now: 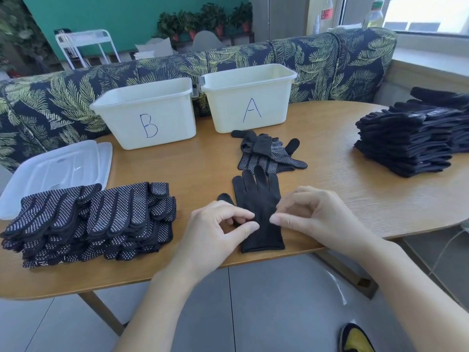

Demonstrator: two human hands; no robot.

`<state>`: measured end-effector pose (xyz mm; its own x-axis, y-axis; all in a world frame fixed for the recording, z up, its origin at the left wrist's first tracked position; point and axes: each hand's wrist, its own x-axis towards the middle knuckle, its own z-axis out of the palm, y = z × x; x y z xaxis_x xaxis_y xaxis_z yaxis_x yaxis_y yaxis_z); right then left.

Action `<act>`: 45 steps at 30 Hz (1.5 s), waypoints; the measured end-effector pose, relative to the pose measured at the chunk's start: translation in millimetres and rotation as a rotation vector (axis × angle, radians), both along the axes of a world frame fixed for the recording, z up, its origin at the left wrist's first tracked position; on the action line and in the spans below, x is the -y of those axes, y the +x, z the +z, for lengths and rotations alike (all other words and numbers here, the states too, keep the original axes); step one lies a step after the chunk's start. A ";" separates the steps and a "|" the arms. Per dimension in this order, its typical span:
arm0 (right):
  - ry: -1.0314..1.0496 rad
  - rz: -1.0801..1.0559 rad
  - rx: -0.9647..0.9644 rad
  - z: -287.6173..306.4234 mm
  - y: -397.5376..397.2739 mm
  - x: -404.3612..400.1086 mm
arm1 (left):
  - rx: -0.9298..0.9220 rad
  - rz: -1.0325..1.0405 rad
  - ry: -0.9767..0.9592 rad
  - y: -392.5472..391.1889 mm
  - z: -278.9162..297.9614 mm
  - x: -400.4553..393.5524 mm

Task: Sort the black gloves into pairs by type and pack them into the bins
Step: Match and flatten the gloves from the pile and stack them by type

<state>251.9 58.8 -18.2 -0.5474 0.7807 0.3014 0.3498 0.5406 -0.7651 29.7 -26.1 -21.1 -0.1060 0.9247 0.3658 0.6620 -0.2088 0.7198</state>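
head view: a plain glove (256, 199) lies flat near the desk (330, 179) edge, fingers pointing at bin a (250, 97). left hand (215, 232) and right hand (314, 214) are just over its cuff, each grip curled with thumb and finger nearly touching; i cannot tell if they pinch it. dotted gloves (86, 222) sit stacked left, below bin b (146, 113).

cam: head-worn, 1 view only | faces fwd + down over table (330, 199) near edge | close above both hands, bins (250, 97) farther back | wide-angle, edges curved
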 end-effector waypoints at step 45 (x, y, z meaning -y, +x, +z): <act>0.021 -0.547 -0.246 44.2 -54.0 -145.8 | 0.048 0.168 0.121 5.4 0.6 -55.7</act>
<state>197.9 204.7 26.0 0.0203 0.9220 0.3867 0.3954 0.3479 -0.8501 35.2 29.7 -20.5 -0.2749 0.8421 0.4640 0.6607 -0.1852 0.7274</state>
